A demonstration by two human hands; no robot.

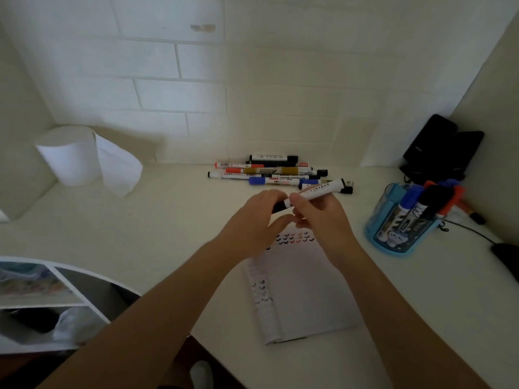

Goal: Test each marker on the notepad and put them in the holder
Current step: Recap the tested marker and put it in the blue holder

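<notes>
Both hands hold one white marker [317, 190] with a black cap above the notepad. My left hand [258, 217] grips its black cap end. My right hand [317, 217] grips the white barrel, which points up and to the right. The notepad [306, 290] lies open on the desk beneath my hands, with rows of small coloured tick marks near its top. Several more markers lie in a pile [269, 172] by the back wall. The blue holder [393, 231] stands at the right with several markers upright in it.
A roll of white paper towel [70, 155] stands at the back left. Black items [441, 150] lean in the right corner, with a black cable [471, 228] running across the desk to a dark object at the right edge. A white shelf unit [56, 293] sits below left.
</notes>
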